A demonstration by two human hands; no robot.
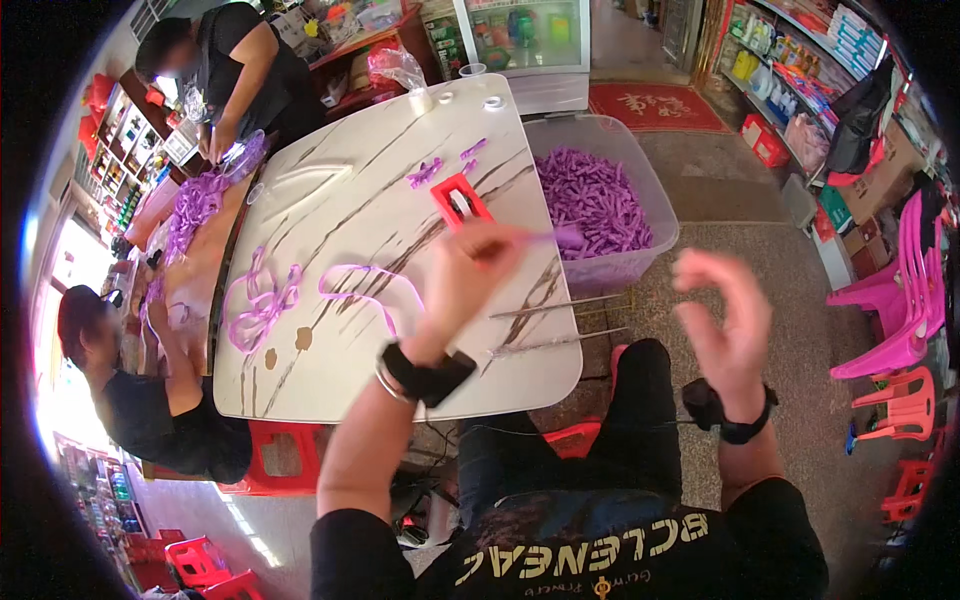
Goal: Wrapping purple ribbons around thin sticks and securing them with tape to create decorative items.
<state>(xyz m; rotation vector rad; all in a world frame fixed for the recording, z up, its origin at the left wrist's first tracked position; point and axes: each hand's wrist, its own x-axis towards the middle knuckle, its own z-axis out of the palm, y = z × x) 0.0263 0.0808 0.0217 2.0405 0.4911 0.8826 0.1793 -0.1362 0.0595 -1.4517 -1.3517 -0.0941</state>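
My left hand (480,268) is closed above the right part of the marble-patterned table (400,240). A purple ribbon strip (565,237), blurred, sticks out from its fingertips towards the bin. Just beyond that hand sits a red tape dispenser (461,199) with a roll in it. Off the table's right side, my right hand (727,315) hangs in the air, fingers curved and thumb apart, holding nothing. A clear plastic bin (635,258) beside the table is heaped with small folded purple ribbon bundles (595,200). Loose purple ribbon (375,275) lies in a loop left of my left hand.
More tangled ribbon (262,305) and a few small purple bundles (425,172) lie on the table. Thin rods (560,340) jut past its right edge. Two people work at a wooden table (215,260) on the left. Pink chairs (900,290) stand at right.
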